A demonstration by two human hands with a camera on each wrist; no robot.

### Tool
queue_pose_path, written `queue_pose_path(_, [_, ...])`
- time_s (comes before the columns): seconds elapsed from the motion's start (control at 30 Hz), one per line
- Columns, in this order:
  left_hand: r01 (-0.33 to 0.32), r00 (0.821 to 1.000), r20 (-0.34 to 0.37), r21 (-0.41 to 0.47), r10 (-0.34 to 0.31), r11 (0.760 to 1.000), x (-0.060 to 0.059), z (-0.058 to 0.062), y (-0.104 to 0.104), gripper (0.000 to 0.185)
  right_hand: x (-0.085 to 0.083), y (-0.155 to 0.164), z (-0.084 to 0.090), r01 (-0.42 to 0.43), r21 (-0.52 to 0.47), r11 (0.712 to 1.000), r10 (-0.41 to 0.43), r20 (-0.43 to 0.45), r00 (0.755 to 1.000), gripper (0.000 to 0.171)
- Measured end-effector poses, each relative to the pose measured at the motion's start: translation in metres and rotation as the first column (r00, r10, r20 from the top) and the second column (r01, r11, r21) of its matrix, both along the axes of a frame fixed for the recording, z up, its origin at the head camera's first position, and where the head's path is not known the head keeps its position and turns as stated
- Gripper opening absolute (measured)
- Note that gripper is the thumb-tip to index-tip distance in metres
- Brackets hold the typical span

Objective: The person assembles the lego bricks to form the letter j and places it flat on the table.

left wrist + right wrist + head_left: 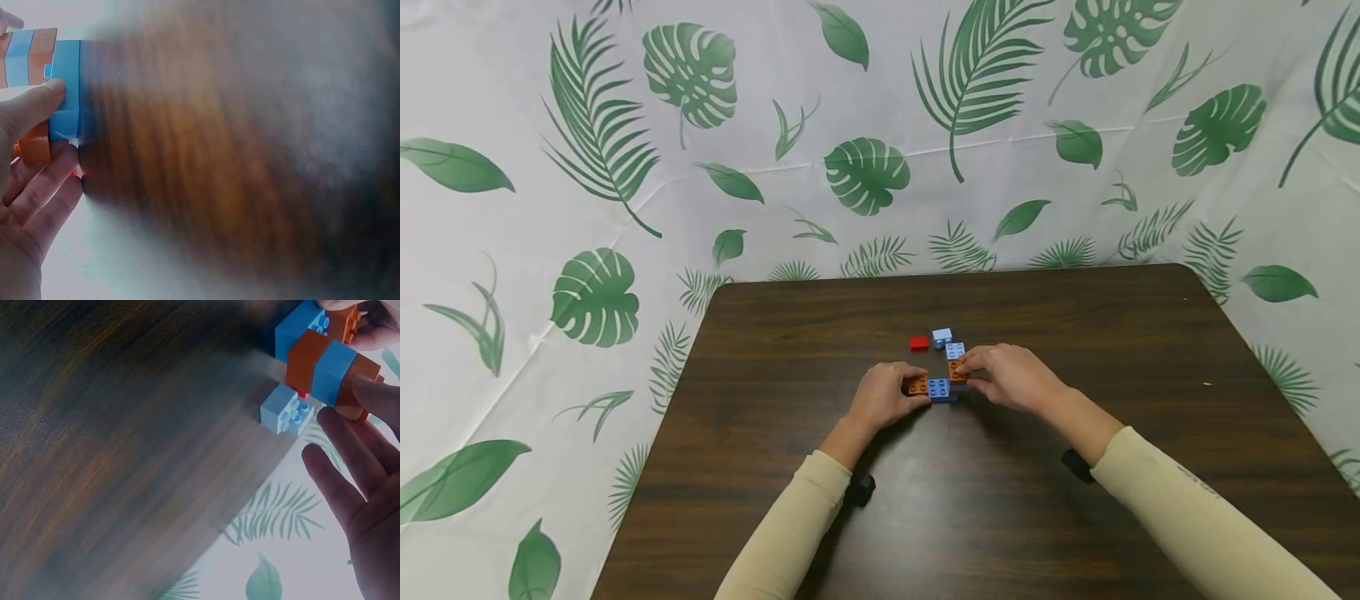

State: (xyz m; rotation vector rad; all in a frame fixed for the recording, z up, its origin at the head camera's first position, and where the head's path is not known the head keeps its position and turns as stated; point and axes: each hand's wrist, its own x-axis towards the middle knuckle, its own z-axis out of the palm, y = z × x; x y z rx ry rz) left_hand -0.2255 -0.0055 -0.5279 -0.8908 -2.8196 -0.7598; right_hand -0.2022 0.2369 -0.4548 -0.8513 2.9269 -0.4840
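Fingers of the right hand [1009, 377] pinch the upper orange plastic brick [361, 367] on an orange-and-blue stack [331, 369] over the dark wood-grain table [985, 517]; the left hand [882, 393] grips adjoining bricks. Bracing firmly while pressing evenly should seat studs squarely.

This looks like a cloth-screened tabletop filming spot; whether it sits in a home, an office or a lab cannot be told. White fabric [767, 50] printed with green monstera leaves [867, 175] and palm fronds [972, 79] hangs behind the worktop [790, 333] and along its left and right sides, with straight fold creases. The worktop is dark wood-grain with rounded far corners. Above it, black wrist cameras [862, 490] suggest recording.
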Motion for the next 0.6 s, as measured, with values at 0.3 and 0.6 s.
queue_pose_path(0.3, [-0.009,1.0,0.013,-0.017,0.009,1.0,-0.0015,-0.0002,0.0008,0.042,-0.0025,0.0012,0.0003,-0.004,-0.015,1.0,0.005,0.027,1.0,0.026])
queue_pose_path(0.6, [-0.02,1.0,0.021,-0.025,0.021,0.999,-0.0036,0.0001,0.0032,0.042,-0.0074,0.0068,0.0061,-0.033,-0.056,0.998,0.039,0.099,0.994,0.028])
